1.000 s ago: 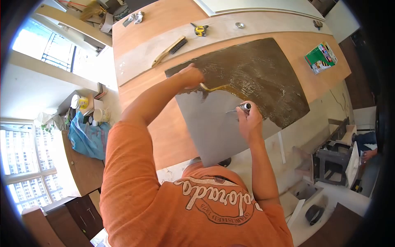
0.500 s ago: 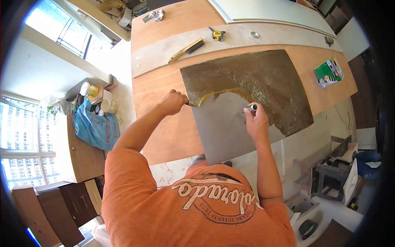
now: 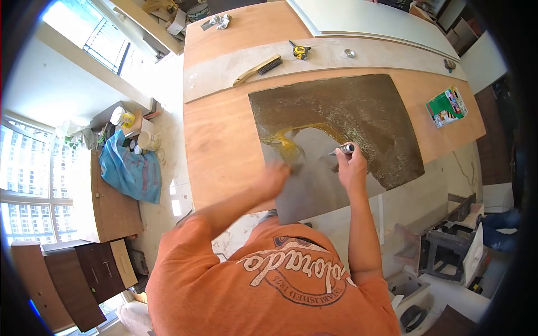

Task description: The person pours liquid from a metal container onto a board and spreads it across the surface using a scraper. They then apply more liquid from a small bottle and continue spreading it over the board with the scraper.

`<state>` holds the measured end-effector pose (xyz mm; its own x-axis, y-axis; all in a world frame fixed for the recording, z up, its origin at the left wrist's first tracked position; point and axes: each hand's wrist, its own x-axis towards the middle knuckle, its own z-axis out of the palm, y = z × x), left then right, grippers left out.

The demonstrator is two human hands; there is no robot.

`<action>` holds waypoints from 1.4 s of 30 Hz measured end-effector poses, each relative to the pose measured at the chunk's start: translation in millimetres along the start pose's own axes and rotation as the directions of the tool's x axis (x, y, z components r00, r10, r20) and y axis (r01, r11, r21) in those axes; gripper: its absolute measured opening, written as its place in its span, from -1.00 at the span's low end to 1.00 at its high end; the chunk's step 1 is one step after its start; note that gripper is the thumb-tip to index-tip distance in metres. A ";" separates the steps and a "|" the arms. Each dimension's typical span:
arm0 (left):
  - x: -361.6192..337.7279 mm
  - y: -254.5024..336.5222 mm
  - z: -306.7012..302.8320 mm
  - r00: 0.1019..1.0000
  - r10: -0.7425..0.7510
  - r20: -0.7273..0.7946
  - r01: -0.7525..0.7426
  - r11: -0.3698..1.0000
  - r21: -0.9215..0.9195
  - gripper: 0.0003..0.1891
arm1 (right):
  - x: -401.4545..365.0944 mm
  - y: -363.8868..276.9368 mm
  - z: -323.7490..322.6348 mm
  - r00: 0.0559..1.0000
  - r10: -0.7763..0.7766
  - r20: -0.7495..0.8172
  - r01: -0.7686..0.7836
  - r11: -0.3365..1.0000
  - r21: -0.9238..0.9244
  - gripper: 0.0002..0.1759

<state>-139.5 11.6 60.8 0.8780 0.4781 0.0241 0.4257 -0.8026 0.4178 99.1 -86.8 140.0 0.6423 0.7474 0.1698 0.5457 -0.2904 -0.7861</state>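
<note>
A grey sheet (image 3: 314, 190) lies on the wooden board, its far and right parts covered with a wet-looking brown coating (image 3: 358, 95). Yellowish liquid (image 3: 287, 144) streaks the coating's edge near the left side. My left hand (image 3: 274, 178), smeared by motion, is over the sheet's left part; a blurred flat tool shows beside its fingers, resting near the yellow streak. My right hand (image 3: 352, 165) is closed round a small cylindrical tool (image 3: 347, 149) with a metallic end, over the boundary between bare grey and coating.
Beyond the sheet lie a wire brush (image 3: 260, 70), a tape measure (image 3: 300, 52), a small round metal item (image 3: 349, 53) and a crumpled cloth (image 3: 222, 21). A green box (image 3: 446, 107) sits at the right. Blue fabric (image 3: 130, 168) hangs at the left.
My left hand has moved right and toward my body from the sheet's left edge. The yellow streak now extends further down the sheet. My right hand has barely moved.
</note>
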 end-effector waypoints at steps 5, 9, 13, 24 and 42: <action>90.7 -121.0 -63.2 0.855 -0.487 -0.180 0.496 0.868 0.006 -0.76 | 0.3 1.0 2.0 0.999 -0.034 -0.008 0.033 0.999 -0.020 -0.69; 133.5 -175.2 -80.2 0.866 -0.470 -0.169 0.494 0.857 0.145 -0.77 | 1.6 0.3 2.6 1.000 -0.024 0.000 0.024 0.999 -0.024 -0.70; 136.3 -127.3 -62.8 0.863 -0.505 0.025 0.486 0.842 0.234 -0.80 | 1.5 -1.7 2.6 1.000 0.004 0.009 -0.004 1.000 0.001 -0.70; 114.8 -58.6 -59.5 0.753 -0.655 0.054 0.651 0.755 0.076 -0.75 | -1.5 -4.8 3.8 0.999 -0.035 0.000 0.035 0.999 -0.016 -0.72; 240.7 67.8 10.1 0.956 -0.236 0.176 0.232 0.972 0.042 -0.75 | -52.3 0.8 -16.7 0.995 -0.018 -0.093 0.015 0.999 -0.031 -0.72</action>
<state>103.0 68.6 85.8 0.7774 0.5833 -0.2356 0.6265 -0.6840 0.3736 74.9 -136.1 140.4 0.6799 0.6934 0.2388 0.5716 -0.2970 -0.7649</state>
